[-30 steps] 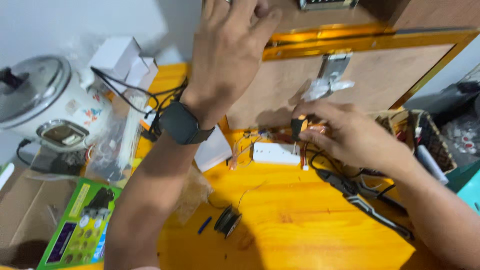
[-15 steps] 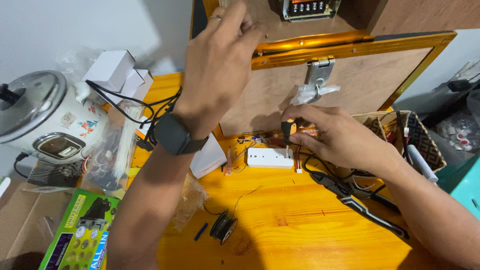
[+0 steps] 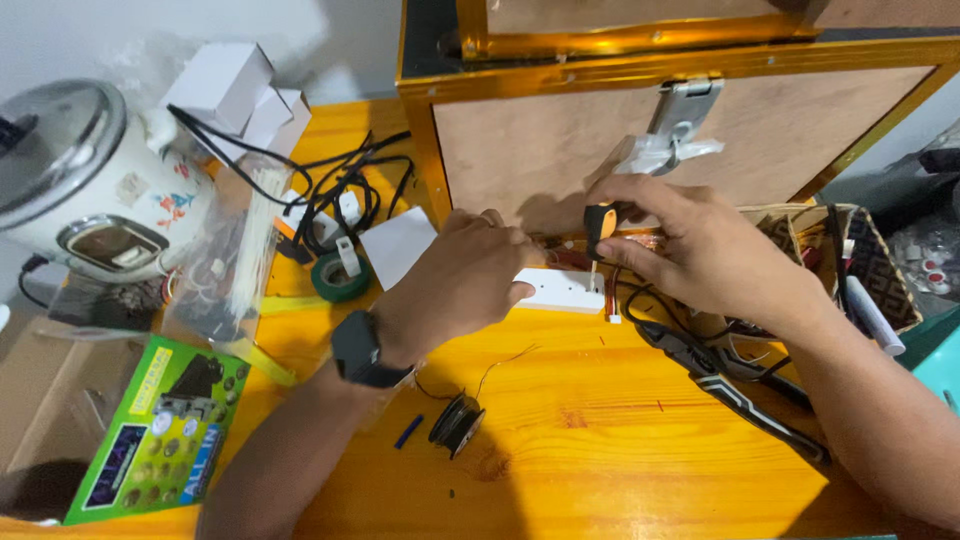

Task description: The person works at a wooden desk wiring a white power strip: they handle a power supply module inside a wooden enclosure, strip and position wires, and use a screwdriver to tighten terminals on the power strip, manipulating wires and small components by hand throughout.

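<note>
Screwdriver (image 3: 598,222) upright in right hand (image 3: 700,245), tip on white block (image 3: 560,290).

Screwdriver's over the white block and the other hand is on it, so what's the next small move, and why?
Probably lower the screwdriver tip into the white block: the right hand holds it upright just above that end, while the left hand steadies the block.
</note>
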